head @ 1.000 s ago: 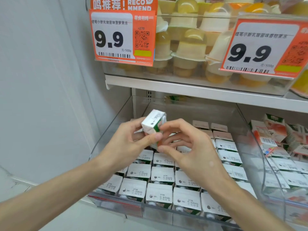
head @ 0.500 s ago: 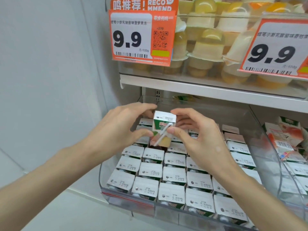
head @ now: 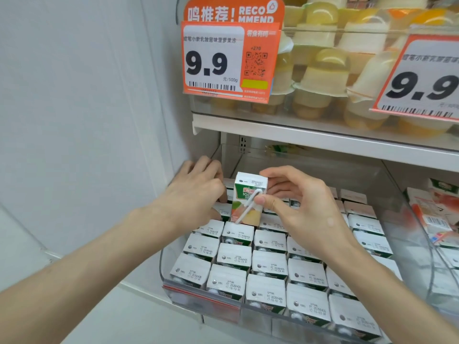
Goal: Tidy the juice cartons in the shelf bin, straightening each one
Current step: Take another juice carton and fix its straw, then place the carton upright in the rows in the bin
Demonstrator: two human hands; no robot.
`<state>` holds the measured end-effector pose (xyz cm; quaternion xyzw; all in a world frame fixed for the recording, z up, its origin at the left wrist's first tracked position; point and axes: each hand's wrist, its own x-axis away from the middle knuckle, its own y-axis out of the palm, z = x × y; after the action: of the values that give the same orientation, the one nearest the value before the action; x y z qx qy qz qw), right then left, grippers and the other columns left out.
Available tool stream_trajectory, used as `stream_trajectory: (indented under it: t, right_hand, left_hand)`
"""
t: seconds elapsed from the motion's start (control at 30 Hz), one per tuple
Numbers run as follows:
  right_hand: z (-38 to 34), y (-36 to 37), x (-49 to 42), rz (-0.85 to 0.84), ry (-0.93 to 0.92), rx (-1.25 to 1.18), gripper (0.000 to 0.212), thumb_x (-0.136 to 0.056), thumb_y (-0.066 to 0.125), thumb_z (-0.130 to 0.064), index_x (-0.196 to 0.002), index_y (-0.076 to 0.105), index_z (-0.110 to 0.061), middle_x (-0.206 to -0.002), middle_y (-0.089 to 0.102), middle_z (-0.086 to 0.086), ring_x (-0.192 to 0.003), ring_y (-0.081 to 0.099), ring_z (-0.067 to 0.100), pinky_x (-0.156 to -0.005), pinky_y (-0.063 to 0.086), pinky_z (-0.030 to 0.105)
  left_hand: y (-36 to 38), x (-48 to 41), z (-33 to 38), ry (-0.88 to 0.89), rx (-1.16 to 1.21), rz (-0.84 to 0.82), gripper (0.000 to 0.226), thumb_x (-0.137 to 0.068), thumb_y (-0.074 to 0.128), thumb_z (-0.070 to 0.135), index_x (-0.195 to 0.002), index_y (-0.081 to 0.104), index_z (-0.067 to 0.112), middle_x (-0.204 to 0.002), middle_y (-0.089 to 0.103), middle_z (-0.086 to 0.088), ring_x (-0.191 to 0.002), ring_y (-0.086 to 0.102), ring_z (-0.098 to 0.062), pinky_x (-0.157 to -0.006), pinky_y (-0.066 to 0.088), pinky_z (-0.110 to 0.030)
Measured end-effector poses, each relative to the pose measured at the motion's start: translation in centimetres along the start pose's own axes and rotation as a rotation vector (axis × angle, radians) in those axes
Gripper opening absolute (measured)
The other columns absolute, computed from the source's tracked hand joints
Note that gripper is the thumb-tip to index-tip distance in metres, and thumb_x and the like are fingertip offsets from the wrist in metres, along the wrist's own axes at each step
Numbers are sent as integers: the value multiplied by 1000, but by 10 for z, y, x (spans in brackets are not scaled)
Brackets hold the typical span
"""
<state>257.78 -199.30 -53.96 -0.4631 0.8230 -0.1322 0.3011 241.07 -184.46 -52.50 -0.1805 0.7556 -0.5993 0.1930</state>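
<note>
A clear plastic shelf bin (head: 407, 219) holds several rows of small juice cartons (head: 269, 265) standing upright, white tops facing me. My right hand (head: 308, 212) pinches one green and peach juice carton (head: 246, 197) by its upper right side and holds it upright above the back rows, its wrapped straw facing me. My left hand (head: 193, 194) reaches into the bin's back left corner just left of that carton, fingers bent down onto the cartons there. Its fingertips are partly hidden.
A white wall (head: 87, 120) closes the left side. The shelf above (head: 323, 141) carries jelly cups (head: 323, 78) behind orange 9.9 price tags (head: 223, 60). A neighbouring bin on the right holds jumbled peach cartons (head: 437, 214).
The carton went from tilted between both hands to upright in my right hand alone. My left hand let go and moved to the bin's back left corner.
</note>
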Motion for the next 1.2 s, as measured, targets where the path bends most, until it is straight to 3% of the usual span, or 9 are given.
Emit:
stream_trajectory:
  t: [0.17,0.33,0.53,0.57,0.63,0.73,0.93,1.1,1.2]
  right_hand:
    - [4,0,-2,-20,27,80,39,-90,82,-29,-126,67,-30,-104,70,-16,-96,67,-1,-88,54,15]
    - [8,-1,-1,-8,45,117,38,-92,80,-31,-128,66,-29,-104,70,-16,-97,65,-1,-89,54,17]
    - [7,-1,-1,-11,32,140,36,-93,79,-29,-127,65,-30,-103,69,-18,-98,63,-5,-89,52,15]
    - [7,-1,-1,-10,33,140,36,-93,79,-29,-127,65,-30,-103,69,-19,-98,63,-5,-89,52,15]
    - [6,-1,0,-17,34,150,36,-94,78,-29,-127,65,-30,-103,69,-19,-99,62,-6,-89,51,14]
    - [5,2,2,-46,33,193,37,-94,78,-31,-128,63,-32,-103,67,-21,-100,60,-9,-87,50,11]
    - [7,12,8,-167,-10,405,43,-96,75,-41,-136,63,-30,-122,64,-16,-116,56,4,-102,47,27]
    - [13,11,8,-308,-37,566,42,-105,59,-43,-145,63,-29,-129,52,-12,-122,39,8,-98,34,20]
    - [10,7,8,-293,-27,536,45,-105,56,-47,-148,59,-32,-135,51,-14,-128,39,6,-106,34,22]
  left_hand:
    - [-2,-5,-1,26,12,-46,47,-95,67,57,-135,64,32,-139,47,10,-136,32,-17,-112,27,-35]
    - [-1,0,-2,37,38,-36,42,-104,58,50,-139,54,28,-136,49,10,-135,34,-16,-114,25,-35]
    - [-3,11,0,-5,203,104,23,-109,51,32,-129,49,20,-129,60,5,-127,48,-17,-119,17,-31]
    - [-4,13,1,-26,273,143,20,-109,51,29,-127,49,20,-128,60,4,-124,50,-18,-117,21,-30]
    - [-5,15,5,-94,440,233,19,-109,50,26,-128,49,21,-127,55,5,-114,52,-16,-97,35,-28]
    - [-3,20,6,-149,641,403,25,-108,52,24,-133,53,21,-125,50,12,-103,52,-5,-79,37,-18]
    - [4,23,4,-80,852,637,29,-102,64,19,-131,61,21,-120,58,9,-108,60,-7,-88,47,-16]
    - [1,27,10,-95,1131,652,35,-101,67,11,-134,58,21,-121,66,9,-116,65,-6,-96,50,-14]
    - [-2,28,11,-84,1198,611,40,-100,69,8,-135,58,23,-121,68,7,-117,67,-7,-91,56,-18]
